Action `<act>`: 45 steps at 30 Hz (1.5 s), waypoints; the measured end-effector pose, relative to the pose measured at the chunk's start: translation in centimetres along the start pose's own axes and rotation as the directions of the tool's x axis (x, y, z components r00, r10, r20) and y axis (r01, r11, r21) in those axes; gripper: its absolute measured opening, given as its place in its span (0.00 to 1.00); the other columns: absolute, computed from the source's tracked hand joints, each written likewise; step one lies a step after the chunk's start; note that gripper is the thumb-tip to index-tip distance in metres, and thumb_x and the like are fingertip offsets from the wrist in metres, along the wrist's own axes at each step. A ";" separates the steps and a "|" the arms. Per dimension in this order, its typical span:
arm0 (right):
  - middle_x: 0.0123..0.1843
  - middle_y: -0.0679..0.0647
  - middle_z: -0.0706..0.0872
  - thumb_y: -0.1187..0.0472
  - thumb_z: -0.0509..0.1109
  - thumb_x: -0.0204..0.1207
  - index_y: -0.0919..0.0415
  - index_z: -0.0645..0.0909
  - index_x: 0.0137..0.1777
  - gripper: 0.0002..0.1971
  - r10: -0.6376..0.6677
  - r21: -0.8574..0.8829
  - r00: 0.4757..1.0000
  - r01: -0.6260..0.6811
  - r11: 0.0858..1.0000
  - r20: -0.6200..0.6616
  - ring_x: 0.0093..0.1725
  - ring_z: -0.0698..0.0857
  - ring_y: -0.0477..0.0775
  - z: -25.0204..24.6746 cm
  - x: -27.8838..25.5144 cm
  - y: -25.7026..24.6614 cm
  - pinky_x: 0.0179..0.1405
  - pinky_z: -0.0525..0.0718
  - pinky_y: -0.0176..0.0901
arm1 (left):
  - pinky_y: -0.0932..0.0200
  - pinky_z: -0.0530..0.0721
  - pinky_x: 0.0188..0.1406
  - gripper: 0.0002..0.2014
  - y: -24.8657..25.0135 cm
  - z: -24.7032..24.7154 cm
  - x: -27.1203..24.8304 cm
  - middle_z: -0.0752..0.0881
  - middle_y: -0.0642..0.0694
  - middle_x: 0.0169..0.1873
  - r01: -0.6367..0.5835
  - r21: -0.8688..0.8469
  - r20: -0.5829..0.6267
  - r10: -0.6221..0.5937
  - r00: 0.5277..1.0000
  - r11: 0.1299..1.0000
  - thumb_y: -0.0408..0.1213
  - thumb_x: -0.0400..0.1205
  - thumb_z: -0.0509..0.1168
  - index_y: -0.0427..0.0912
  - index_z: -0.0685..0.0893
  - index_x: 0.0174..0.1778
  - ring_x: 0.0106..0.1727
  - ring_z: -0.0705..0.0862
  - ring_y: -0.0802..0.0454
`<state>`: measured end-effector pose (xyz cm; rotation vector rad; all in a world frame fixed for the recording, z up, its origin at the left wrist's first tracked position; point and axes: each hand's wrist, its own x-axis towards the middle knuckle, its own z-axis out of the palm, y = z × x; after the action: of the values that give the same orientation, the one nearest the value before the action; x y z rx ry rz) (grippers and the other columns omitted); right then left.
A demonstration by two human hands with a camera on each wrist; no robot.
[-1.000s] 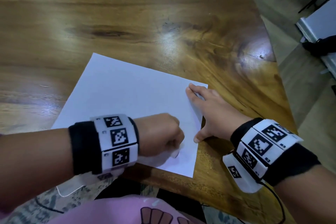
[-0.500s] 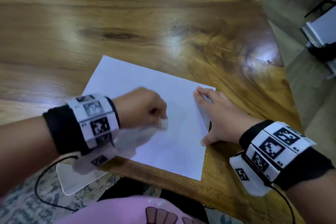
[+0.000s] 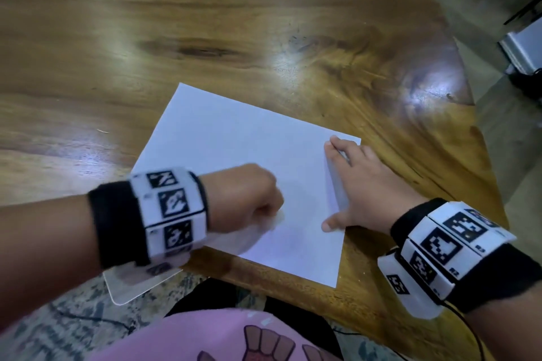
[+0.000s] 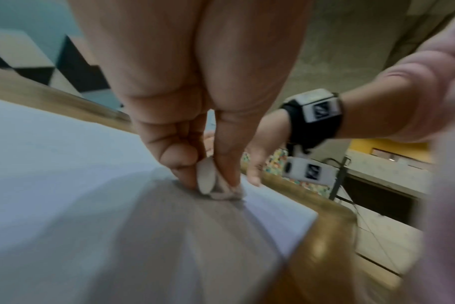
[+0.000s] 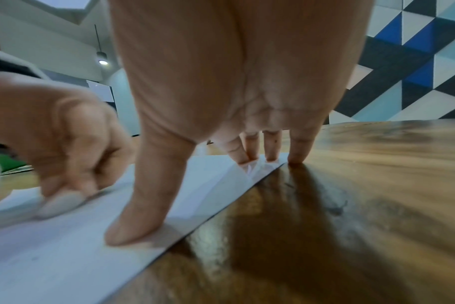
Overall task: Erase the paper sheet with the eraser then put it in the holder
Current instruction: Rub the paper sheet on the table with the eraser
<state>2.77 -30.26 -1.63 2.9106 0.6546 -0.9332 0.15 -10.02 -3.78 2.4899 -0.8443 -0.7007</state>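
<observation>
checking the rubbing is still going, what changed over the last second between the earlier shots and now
The left hand, pinching the eraser, slid up the paper sheet away from the near edge, then came partway back toward the right hand. Its grip on the eraser did not change. The right hand stayed flat on the sheet's right edge, and the sheet kept its place on the table.

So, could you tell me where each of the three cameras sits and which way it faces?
Head: worn on the head, looks down at the paper sheet on the wooden table; both forearms and hands show.
Left wrist: looks along the left hand at the eraser pinched on the sheet; the right hand shows beyond.
Right wrist: looks along the right hand, spread on the sheet's edge; the left hand shows beside it.
Shared: all show the sheet and both hands.
</observation>
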 end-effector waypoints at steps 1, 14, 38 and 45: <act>0.83 0.46 0.39 0.38 0.79 0.58 0.57 0.36 0.82 0.65 -0.002 0.002 1.000 0.002 1.000 0.002 0.80 0.46 0.51 0.0 0.0 0.0 0.78 0.55 0.43 | 0.63 0.74 0.36 0.04 -0.2 0.4 -0.8 0.84 0.47 0.36 0.008 -0.007 0.042 -0.008 0.999 1.000 0.34 0.74 0.66 0.41 0.86 0.37 0.39 0.82 0.49; 0.83 0.45 0.39 0.36 0.77 0.58 0.55 0.36 0.82 0.65 -0.005 -0.019 1.000 0.005 1.000 -0.002 0.80 0.46 0.51 0.0 0.0 0.0 0.79 0.54 0.44 | 0.63 0.59 0.32 0.07 0.9 -3.3 5.7 0.77 0.49 0.34 0.113 0.003 -0.173 -0.111 0.979 0.994 0.37 0.74 0.67 0.40 0.84 0.46 0.39 0.73 0.50; 0.83 0.45 0.40 0.36 0.78 0.57 0.55 0.37 0.82 0.64 -0.013 -0.007 1.000 0.013 1.000 -0.008 0.80 0.47 0.51 -0.1 0.0 0.0 0.79 0.54 0.45 | 0.58 0.74 0.43 0.06 -0.1 -3.0 4.3 0.82 0.42 0.45 0.120 0.069 -0.147 -0.109 0.983 0.990 0.29 0.74 0.65 0.40 0.83 0.45 0.47 0.80 0.43; 0.83 0.45 0.40 0.37 0.78 0.58 0.55 0.36 0.82 0.65 -0.013 0.002 1.000 0.013 1.000 -0.009 0.81 0.46 0.50 -0.1 0.1 0.2 0.80 0.53 0.45 | 0.51 0.79 0.46 0.07 0.5 -1.2 0.7 0.84 0.40 0.44 -0.003 0.059 0.122 -0.004 0.992 0.998 0.28 0.73 0.61 0.38 0.84 0.39 0.46 0.81 0.44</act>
<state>2.91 -30.37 -1.61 2.9174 0.6748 -0.9240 1.12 -10.59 -2.75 2.5199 -0.9202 -0.8480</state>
